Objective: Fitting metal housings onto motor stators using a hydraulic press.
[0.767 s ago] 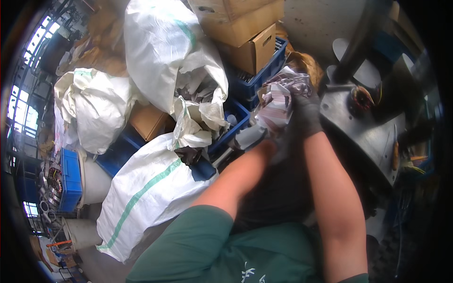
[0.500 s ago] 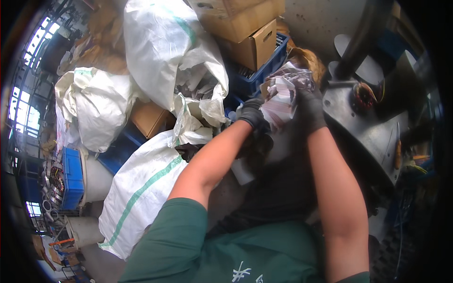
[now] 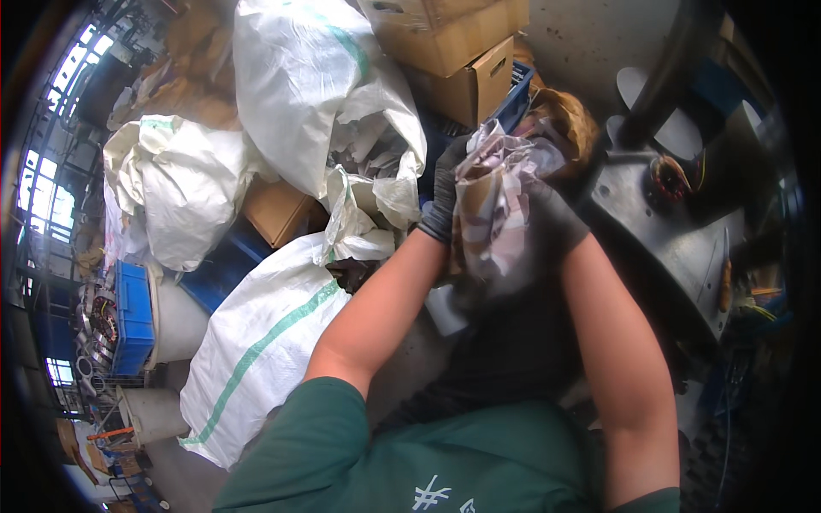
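Between my two gloved hands is a wad of crumpled paper point(image 3: 496, 201), pale with brownish and purplish patches. My left hand point(image 3: 441, 192), in a dark glove, grips its left side. On the other side my right hand point(image 3: 552, 215), also gloved and somewhat blurred, is closed against the paper; its fingertips are partly hidden. Just beyond the wad lies a crumpled brown paper bag point(image 3: 569, 120). Left of my left hand, a tall white woven sack point(image 3: 295, 94) gapes open, with scraps of paper showing inside.
More white sacks point(image 3: 192, 192) stand at left, one sack point(image 3: 256, 359) beside my left forearm. Cardboard boxes point(image 3: 475, 90) are stacked over a blue crate point(image 3: 515, 107) at the back. A metal plate point(image 3: 641, 201) carrying a copper-wound ring point(image 3: 669, 178) is on the right.
The paper wad has come slightly nearer to me and opened out into a longer, upright shape. My left hand has shifted up along its side; my right hand has moved a little nearer.
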`<state>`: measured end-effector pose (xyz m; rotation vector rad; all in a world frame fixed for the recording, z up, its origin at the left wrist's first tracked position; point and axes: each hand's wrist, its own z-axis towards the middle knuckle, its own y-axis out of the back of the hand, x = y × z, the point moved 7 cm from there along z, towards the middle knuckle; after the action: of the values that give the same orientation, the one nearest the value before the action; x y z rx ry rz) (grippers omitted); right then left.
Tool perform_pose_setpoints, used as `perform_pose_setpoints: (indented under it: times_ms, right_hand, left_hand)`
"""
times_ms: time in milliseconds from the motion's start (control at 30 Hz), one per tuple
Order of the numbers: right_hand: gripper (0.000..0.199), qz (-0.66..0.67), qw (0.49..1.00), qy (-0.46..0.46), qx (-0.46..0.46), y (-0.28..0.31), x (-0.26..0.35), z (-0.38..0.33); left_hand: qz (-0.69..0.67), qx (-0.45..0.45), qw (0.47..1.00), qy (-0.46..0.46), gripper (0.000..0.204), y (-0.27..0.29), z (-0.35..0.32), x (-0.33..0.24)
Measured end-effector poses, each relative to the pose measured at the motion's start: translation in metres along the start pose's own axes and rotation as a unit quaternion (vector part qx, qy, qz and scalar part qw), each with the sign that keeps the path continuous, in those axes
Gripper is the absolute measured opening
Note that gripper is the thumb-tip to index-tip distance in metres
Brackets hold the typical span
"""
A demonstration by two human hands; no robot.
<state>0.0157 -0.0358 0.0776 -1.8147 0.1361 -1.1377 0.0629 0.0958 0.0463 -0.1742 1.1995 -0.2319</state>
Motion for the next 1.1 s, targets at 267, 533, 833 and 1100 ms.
perform_pose_setpoints:
  times_ms: [267, 533, 833, 1100]
  right_hand:
    - [0.031, -0.269, 0.884, 0.184, -0.334, 0.074, 0.042, -0.008]
    - [0.036, -0.264, 0.845, 0.253, -0.389, 0.081, 0.059, -0.019]
    - [0.029, -0.234, 0.853, 0.251, -0.394, 0.078, 0.064, -0.03]
    - [0.041, -0.183, 0.97, 0.091, -0.128, 0.033, 0.019, -0.007]
  left_hand:
    - [0.36, -0.15, 0.91, 0.14, 0.034, 0.054, -0.192, 0.055]
    - [0.721, 0.087, 0.672, 0.144, 0.066, 0.035, -0.323, 0.101]
    - [0.589, 0.108, 0.77, 0.221, 0.033, 0.09, -0.241, 0.105]
    - [0.408, -0.172, 0.869, 0.222, 0.021, 0.142, -0.214, 0.083]
